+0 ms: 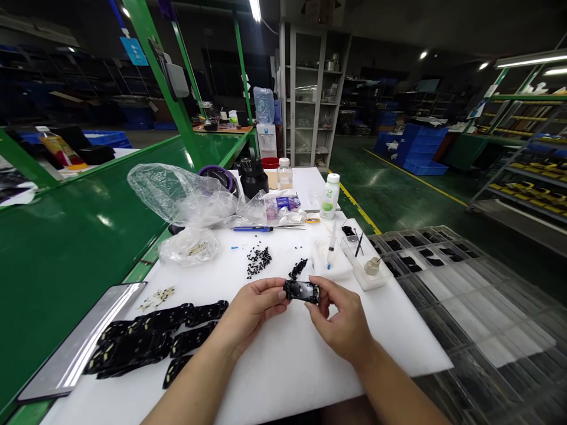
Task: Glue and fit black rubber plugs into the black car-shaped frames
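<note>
White tabletop (283, 372), green workshop floor (376, 183) past it. One black part (302, 291) in play, in front of you: your left hand (250, 310) pinches its left end, your right hand (343, 321) has its right end between thumb and fingers. Everything else, relative to that part:

Beyond it, two piles of tiny black bits, one close (298, 268), one a bit farther and left (259, 261); too small to count. Farther the same way, one blue knife (252, 228). Beyond and right, one syringe (332, 245) on one white box (319, 255), plus one clear box (376, 283) with one beige lump (372, 266) in it. Well beyond, three bottles: one white (330, 198), one clear (284, 175), one black (253, 180). Left, a batch of black pieces (146, 348), overlapping, can't count exactly. Farther left, one shiny panel (73, 345).
</note>
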{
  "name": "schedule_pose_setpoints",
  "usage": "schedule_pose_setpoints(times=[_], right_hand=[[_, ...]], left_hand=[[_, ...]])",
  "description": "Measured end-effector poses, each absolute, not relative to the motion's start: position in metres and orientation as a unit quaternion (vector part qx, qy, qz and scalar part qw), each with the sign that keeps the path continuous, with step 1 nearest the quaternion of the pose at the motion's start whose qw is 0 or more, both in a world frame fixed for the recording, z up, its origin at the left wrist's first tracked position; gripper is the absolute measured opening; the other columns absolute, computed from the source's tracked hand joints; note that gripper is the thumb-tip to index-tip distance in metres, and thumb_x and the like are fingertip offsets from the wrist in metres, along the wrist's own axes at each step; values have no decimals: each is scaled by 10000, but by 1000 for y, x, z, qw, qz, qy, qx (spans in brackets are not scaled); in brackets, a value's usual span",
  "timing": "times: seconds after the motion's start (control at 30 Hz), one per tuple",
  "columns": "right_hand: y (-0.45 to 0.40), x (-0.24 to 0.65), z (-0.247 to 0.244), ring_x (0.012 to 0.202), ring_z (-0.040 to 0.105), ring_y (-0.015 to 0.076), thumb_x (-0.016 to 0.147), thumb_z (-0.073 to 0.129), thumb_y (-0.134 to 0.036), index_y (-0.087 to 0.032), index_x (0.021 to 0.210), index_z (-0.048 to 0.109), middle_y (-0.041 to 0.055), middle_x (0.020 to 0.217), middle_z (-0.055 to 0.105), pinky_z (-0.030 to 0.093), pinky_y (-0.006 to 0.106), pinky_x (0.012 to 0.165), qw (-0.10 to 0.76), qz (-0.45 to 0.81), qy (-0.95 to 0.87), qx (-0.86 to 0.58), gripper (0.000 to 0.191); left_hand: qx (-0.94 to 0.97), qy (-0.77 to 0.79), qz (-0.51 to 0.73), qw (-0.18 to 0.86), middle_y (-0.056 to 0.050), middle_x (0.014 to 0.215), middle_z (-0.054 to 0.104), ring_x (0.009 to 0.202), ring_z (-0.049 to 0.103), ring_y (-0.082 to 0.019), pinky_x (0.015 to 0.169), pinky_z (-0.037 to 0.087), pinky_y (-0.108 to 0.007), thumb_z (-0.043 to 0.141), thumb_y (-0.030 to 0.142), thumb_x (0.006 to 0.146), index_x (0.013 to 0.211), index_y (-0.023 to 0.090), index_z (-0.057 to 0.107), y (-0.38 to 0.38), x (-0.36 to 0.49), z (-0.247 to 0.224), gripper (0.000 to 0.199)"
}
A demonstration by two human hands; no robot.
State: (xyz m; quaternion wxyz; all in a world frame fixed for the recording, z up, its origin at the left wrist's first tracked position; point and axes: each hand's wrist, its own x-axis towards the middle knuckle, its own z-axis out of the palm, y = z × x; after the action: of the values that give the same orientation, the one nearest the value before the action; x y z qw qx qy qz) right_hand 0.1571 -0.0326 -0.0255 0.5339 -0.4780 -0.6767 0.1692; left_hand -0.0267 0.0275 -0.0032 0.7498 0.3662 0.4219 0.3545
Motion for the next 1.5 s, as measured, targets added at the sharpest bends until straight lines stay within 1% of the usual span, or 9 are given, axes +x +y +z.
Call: schedule_pose_setpoints(times=[0.7,0.87,0.97,1.03,1.1,1.2,1.27,1.33,1.5], right_hand=[[-31,158,-29,547,527,109,822,615,-183,-208,1170,589,-41,666,547,492,238,538,556,235,-633,-485,350],[-37,162,-33,744,646,181,831,659,-237,-199,1138,547,49,874,669,553,282,630,570,293,-591,-490,329],[-38,169,-41,824,674,222,812,705,-292,-199,1152,541,88,959,688,585,304,657,574,308,-561,-511,388],[-38,173,-47,811,680,234,788,732,-322,-196,1164,556,99,964,694,596,308,652,565,306,-560,-524,434],[-37,176,-51,819,682,248,763,753,-349,-190,1168,576,107,977,697,601,307,650,559,299,-564,-529,469],[-38,178,-53,834,681,245,747,755,-392,-187,1174,589,102,994,697,600,278,663,549,295,-568,-538,501],[-39,178,-54,814,676,221,748,745,-425,-196,1176,592,84,985,696,589,235,658,540,288,-566,-553,508],[-38,178,-56,796,668,195,745,740,-455,-217,1166,598,60,970,694,574,189,649,531,279,-564,-568,505],[-35,178,-59,803,674,169,714,746,-496,-253,1156,604,30,966,699,555,127,669,526,284,-554,-580,524]], left_hand=[[356,407,367,757,-58,793,718,704,659,-119,702,550,-214,809,169,682,941,119,732,27,-28,-6,275],[286,381,412,777,-99,957,709,763,659,-149,734,538,-262,752,100,653,944,122,709,20,-26,6,295],[289,348,481,751,-34,733,653,605,566,-96,604,473,-216,735,168,661,861,136,706,10,-49,33,204],[359,363,520,685,13,553,540,496,465,-85,504,387,-208,720,303,709,767,151,692,3,-83,53,165],[473,471,539,514,20,496,511,479,448,-105,504,365,-226,669,388,763,737,167,689,-4,-132,66,224],[536,703,423,199,-34,707,662,663,574,-180,624,420,-263,536,410,836,832,183,711,-8,-216,61,287],[521,809,262,75,-53,879,718,801,620,-239,671,426,-289,497,408,829,877,210,717,-8,-262,43,300],[510,839,183,53,-71,952,729,879,638,-277,699,434,-301,510,452,807,871,207,719,-7,-292,23,329],[492,851,175,50,-87,879,732,829,656,-285,656,441,-313,442,513,829,876,199,712,-3,-304,-14,417]])
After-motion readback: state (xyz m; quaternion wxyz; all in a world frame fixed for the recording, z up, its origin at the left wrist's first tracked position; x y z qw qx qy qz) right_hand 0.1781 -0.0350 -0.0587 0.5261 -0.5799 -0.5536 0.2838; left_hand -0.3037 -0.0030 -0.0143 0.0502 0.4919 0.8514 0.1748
